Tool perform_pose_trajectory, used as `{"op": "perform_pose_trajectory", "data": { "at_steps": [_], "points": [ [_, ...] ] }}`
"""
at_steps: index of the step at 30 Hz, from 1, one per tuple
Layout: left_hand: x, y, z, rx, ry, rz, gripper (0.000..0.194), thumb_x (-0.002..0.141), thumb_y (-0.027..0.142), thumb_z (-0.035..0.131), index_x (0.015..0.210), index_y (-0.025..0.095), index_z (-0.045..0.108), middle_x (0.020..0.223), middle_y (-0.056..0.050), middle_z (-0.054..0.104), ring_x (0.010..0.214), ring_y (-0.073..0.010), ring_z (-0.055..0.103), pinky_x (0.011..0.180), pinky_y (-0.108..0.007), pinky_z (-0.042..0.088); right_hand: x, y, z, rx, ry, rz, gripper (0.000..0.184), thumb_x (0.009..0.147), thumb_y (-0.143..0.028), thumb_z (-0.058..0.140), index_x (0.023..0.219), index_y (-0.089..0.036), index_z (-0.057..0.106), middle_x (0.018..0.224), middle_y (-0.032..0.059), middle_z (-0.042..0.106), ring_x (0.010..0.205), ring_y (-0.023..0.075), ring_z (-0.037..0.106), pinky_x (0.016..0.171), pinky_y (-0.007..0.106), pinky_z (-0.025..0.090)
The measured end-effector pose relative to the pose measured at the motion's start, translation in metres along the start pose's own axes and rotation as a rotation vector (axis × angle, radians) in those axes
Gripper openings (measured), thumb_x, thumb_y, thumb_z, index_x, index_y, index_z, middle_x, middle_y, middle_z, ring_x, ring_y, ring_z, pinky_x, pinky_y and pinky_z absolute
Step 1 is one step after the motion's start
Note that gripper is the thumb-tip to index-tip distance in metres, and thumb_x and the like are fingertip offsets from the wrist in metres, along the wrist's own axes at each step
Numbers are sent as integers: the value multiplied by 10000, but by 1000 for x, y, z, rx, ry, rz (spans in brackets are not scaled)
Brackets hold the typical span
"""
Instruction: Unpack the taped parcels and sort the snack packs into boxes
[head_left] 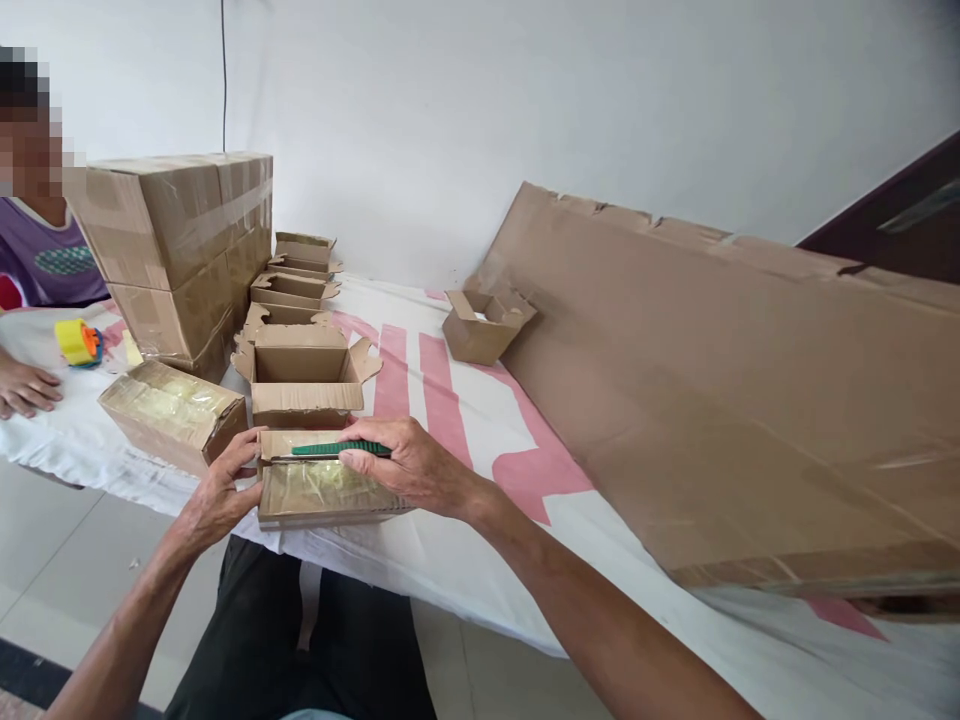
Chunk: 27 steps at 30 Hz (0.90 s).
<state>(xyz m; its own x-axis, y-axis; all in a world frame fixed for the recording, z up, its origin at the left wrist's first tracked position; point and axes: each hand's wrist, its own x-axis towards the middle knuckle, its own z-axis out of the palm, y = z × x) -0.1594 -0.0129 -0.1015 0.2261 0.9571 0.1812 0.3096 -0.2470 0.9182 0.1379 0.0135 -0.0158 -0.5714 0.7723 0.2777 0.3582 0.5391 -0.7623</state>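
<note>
A taped cardboard box lies in front of me at the near edge of the table. My left hand grips its left end, fingers bent around the corner. In my right hand is a green box cutter, held flat over the top of the box along a dark slit between the flaps. Clear tape covers the near part of that top. Just behind stands an open cardboard box with its flaps up. Another taped box sits left of my left hand.
Several open boxes form a row towards the wall, beside a stack of large taped cartons. One small open box stands by a big leaning cardboard sheet. A yellow tape roll lies near another person's hand.
</note>
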Motion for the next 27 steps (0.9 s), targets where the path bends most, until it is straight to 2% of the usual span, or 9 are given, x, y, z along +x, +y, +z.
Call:
{"op": "perform_pose_trajectory", "data": {
  "at_steps": [6, 16, 22, 27],
  "points": [
    [2, -5, 2, -15, 4, 5, 416, 875, 423, 845, 1271, 296, 836, 1668, -124, 554, 1493, -376, 584, 1125, -453, 602, 4, -2, -1, -77, -39, -29, 206, 1021, -316, 629, 1004, -232, 816, 860, 11, 757, 781, 179, 672, 745, 312, 512],
    [5, -1, 0, 31, -26, 12, 371, 893, 411, 817, 1240, 283, 834, 1653, -127, 567, 1494, -366, 583, 1124, -441, 599, 20, -5, -2, -286, -109, -125, 175, 1041, -270, 659, 1029, -235, 830, 939, 28, 796, 827, 192, 694, 782, 326, 500],
    [9, -1, 0, 69, -21, 37, 371, 887, 382, 794, 1244, 291, 843, 1593, -121, 613, 1469, -363, 600, 1096, -422, 613, 28, -11, -4, -412, -139, -152, 213, 1052, -256, 668, 892, -208, 800, 824, 16, 723, 725, 162, 610, 681, 300, 390],
    [11, -1, -5, 162, -51, 28, 403, 904, 379, 756, 1291, 292, 824, 1589, -108, 610, 1447, -344, 616, 1092, -405, 605, 23, -12, -14, -572, -236, -97, 273, 1102, -273, 583, 915, -178, 757, 875, 39, 704, 754, 160, 580, 661, 305, 335]
  ]
}}
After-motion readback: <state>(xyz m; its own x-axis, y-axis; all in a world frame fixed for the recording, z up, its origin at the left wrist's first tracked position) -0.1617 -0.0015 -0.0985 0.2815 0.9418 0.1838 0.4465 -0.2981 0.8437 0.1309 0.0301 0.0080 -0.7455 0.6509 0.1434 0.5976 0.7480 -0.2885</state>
